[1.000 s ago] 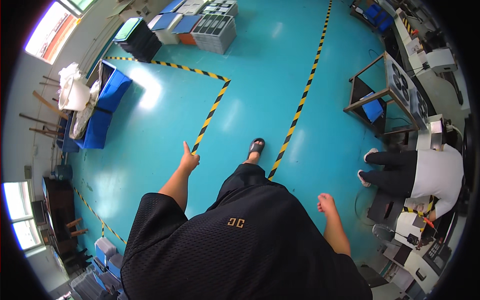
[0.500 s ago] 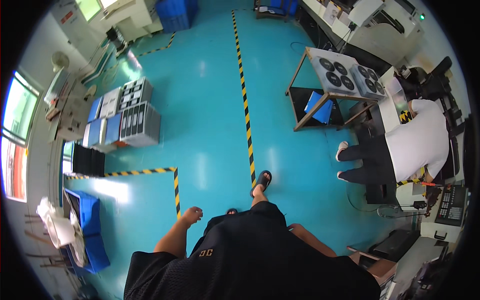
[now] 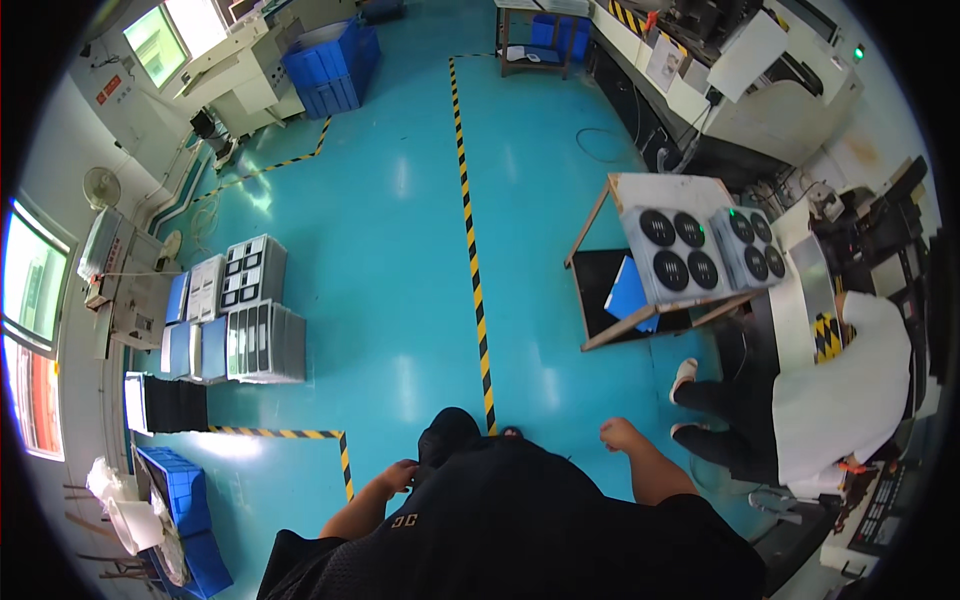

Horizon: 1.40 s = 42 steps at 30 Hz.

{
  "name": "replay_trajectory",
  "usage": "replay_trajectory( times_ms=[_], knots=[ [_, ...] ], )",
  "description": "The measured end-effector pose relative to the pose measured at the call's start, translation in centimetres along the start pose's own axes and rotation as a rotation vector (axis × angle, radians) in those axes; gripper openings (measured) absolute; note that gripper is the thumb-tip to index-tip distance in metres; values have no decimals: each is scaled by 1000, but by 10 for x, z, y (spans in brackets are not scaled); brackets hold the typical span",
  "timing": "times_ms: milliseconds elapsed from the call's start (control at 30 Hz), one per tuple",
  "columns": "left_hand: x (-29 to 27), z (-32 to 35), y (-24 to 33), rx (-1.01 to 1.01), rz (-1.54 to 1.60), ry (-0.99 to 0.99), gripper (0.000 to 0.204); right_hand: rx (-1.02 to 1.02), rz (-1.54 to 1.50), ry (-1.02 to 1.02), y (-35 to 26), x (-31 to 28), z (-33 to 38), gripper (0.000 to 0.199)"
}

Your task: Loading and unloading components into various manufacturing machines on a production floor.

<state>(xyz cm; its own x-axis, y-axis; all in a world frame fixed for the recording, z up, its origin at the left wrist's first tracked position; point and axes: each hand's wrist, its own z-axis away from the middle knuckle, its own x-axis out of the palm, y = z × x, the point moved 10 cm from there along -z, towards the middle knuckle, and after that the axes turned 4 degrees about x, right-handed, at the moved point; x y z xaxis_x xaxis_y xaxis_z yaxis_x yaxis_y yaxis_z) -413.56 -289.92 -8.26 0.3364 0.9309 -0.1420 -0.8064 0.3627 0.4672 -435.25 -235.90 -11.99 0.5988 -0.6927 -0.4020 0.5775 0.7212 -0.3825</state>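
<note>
My left hand (image 3: 402, 476) hangs beside my dark shorts, fingers loosely bent and holding nothing that I can see. To the right my right hand (image 3: 622, 435) is raised away from my body over the blue-green floor. Its fingers are curled into a fist, with nothing showing in it. Neither hand touches any equipment. Ahead on the right is a wood-topped frame table (image 3: 690, 187), nearest to the right hand. On it rest two grey blocks, a nearer block (image 3: 680, 256) and a farther block (image 3: 750, 248), each with black round discs on top.
A co-worker in a white shirt (image 3: 845, 390) bends over a bench at right. Yellow-black tape (image 3: 468, 210) runs along the floor. Stacked grey and white parts (image 3: 265, 340) stand at left, blue crates (image 3: 185, 490) behind them nearer me. Machines line the right wall.
The floor, table and stacks have shifted down the picture as I walk forward. My right hand has swung forward into view; my left hand has dropped back toward my shorts.
</note>
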Motion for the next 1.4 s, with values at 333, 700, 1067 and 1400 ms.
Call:
replay_trajectory(
  times_ms=[333,700,1067,1400],
  knots=[
    [-194,-176,157,34,-130,-42,33,53,-38,-80,-253,-59,-152,30],
    [-472,-344,531,117,111,218,25,339,-176,-217,-356,-138,-278,24],
    [-461,-514,849,353,-449,-117,27,-321,539,-97,-531,-405,-575,26],
    [-582,-718,1002,811,-945,-172,30,-59,-126,145,-812,-653,-685,27]
  ],
)
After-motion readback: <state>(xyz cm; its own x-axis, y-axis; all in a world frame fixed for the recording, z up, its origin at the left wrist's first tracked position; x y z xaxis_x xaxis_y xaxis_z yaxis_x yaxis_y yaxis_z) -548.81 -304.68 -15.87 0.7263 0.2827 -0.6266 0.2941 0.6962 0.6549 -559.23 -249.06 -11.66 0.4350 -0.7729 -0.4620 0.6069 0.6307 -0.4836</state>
